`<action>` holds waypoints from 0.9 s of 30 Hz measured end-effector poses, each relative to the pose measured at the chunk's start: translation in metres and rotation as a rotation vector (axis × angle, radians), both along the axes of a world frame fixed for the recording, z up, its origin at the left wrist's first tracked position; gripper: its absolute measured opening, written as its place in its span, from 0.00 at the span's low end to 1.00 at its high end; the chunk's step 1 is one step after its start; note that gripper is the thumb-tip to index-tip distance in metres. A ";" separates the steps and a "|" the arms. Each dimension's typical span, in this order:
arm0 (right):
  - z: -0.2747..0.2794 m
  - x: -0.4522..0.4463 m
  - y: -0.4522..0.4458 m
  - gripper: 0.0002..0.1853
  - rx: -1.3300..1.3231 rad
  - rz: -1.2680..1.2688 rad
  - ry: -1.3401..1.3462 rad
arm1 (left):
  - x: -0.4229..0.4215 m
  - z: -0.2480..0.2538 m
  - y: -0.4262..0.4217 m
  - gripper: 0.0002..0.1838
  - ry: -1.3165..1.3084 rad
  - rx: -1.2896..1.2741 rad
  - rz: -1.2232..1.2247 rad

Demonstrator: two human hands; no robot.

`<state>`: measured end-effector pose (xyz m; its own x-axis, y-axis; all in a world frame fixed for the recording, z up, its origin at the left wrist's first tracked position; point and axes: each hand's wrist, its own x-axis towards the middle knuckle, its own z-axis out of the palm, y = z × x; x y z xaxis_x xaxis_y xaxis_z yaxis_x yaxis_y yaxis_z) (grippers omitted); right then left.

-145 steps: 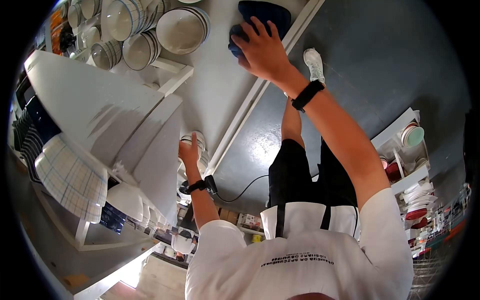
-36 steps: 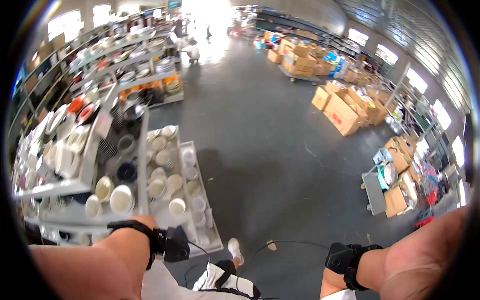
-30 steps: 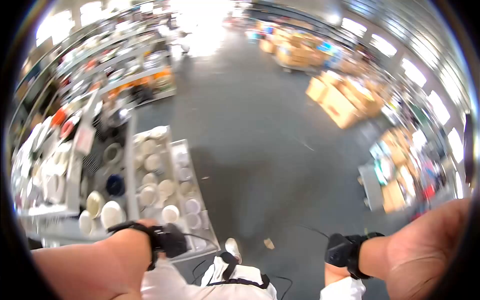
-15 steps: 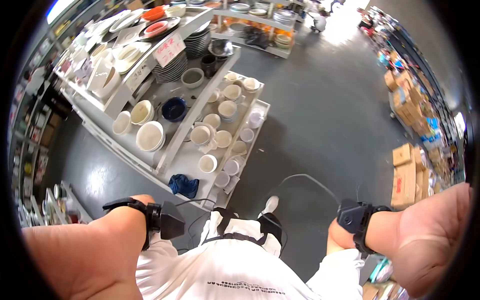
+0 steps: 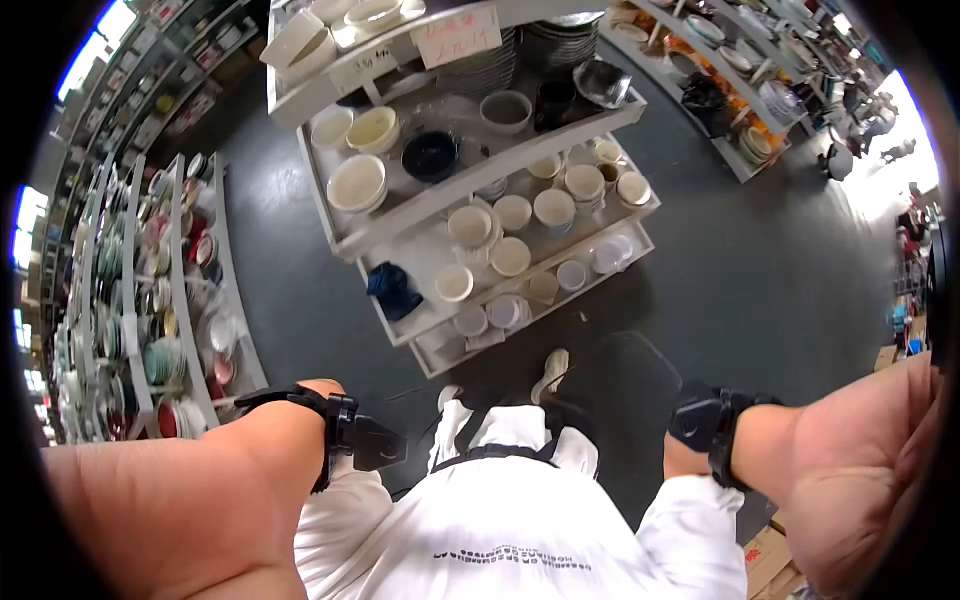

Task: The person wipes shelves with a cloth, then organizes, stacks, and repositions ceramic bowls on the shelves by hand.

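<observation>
My left hand (image 5: 170, 510) is raised close to the camera at the lower left, its fingers cut off by the dark edge of the view. At the lower right, the palm side of my right hand (image 5: 850, 490) shows, with its fingers also lost at the edge. Neither hand visibly touches any ware. Black devices are strapped to the left wrist (image 5: 365, 440) and the right wrist (image 5: 715, 425). Ahead stands a tiered white shelf (image 5: 540, 150) holding several white bowls (image 5: 357, 185), a dark blue bowl (image 5: 430, 157) and a crumpled blue cloth (image 5: 393, 290).
Racks of stacked plates (image 5: 175, 360) stand on the left. Another shelf with dishes (image 5: 735, 60) is at the upper right. Grey floor (image 5: 750, 280) runs between the shelves. A handwritten price sign (image 5: 457, 37) hangs on the upper tier. Cardboard (image 5: 770, 560) lies at the lower right.
My view has turned left. The bowl shelf now lies more directly ahead, the left racks show more, and the stacked boxes on the right have mostly left view. Both hands stay raised.
</observation>
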<state>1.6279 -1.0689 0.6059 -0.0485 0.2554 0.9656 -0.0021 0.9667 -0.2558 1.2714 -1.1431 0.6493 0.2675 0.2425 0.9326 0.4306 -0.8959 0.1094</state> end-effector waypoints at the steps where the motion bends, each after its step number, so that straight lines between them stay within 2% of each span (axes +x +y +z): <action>1: -0.001 0.002 0.011 0.17 -0.001 0.040 -0.004 | 0.004 -0.001 0.001 0.29 -0.009 -0.011 0.041; 5: -0.011 -0.005 0.046 0.18 -0.016 0.175 0.067 | 0.018 -0.009 0.007 0.30 -0.006 -0.074 0.157; 8: -0.021 -0.035 0.070 0.18 -0.123 0.263 0.171 | 0.009 -0.034 0.015 0.32 -0.058 -0.286 0.289; 10: -0.031 -0.048 0.067 0.18 -0.172 0.270 0.210 | -0.003 -0.074 0.008 0.33 -0.107 -0.479 0.365; 11: -0.037 -0.054 0.064 0.18 -0.217 0.265 0.228 | -0.005 -0.105 0.002 0.27 -0.179 -0.591 0.365; 12: -0.046 -0.058 0.064 0.18 -0.289 0.246 0.243 | -0.019 -0.141 -0.003 0.19 -0.125 -0.773 0.434; 14: -0.075 -0.062 0.058 0.18 -0.485 0.149 0.256 | -0.034 -0.237 -0.005 0.10 -0.648 -1.147 0.229; 15: -0.092 -0.062 0.056 0.15 -0.634 0.066 0.214 | -0.046 -0.298 -0.005 0.09 -0.748 -1.230 0.204; 17: -0.129 -0.065 0.052 0.11 -0.858 0.020 0.023 | -0.054 -0.410 -0.003 0.09 -0.770 -1.390 0.308; 19: -0.162 -0.065 0.047 0.08 -1.057 0.036 -0.178 | -0.049 -0.464 0.001 0.11 -0.886 -1.563 0.393; 20: -0.175 -0.066 0.046 0.08 -1.111 0.070 -0.236 | -0.051 -0.507 0.004 0.11 -0.911 -1.543 0.388; 21: -0.188 -0.067 0.046 0.07 -1.163 0.104 -0.290 | -0.059 -0.555 0.008 0.13 -0.845 -1.628 0.412; 23: -0.214 -0.068 0.051 0.08 -1.193 0.109 -0.478 | -0.059 -0.594 0.025 0.15 -0.811 -1.708 0.434; 24: -0.224 -0.073 0.054 0.08 -1.188 0.120 -0.500 | -0.059 -0.604 0.033 0.18 -0.797 -1.812 0.551; 25: -0.233 -0.079 0.057 0.08 -1.087 0.053 -0.711 | -0.059 -0.612 0.038 0.21 -0.775 -1.918 0.669; 26: -0.246 -0.084 0.059 0.09 -0.977 -0.013 -0.912 | -0.059 -0.620 0.039 0.21 -0.790 -1.923 0.675; 27: -0.265 -0.089 0.063 0.09 -0.974 -0.007 -0.915 | -0.061 -0.628 0.047 0.23 -0.838 -1.948 0.751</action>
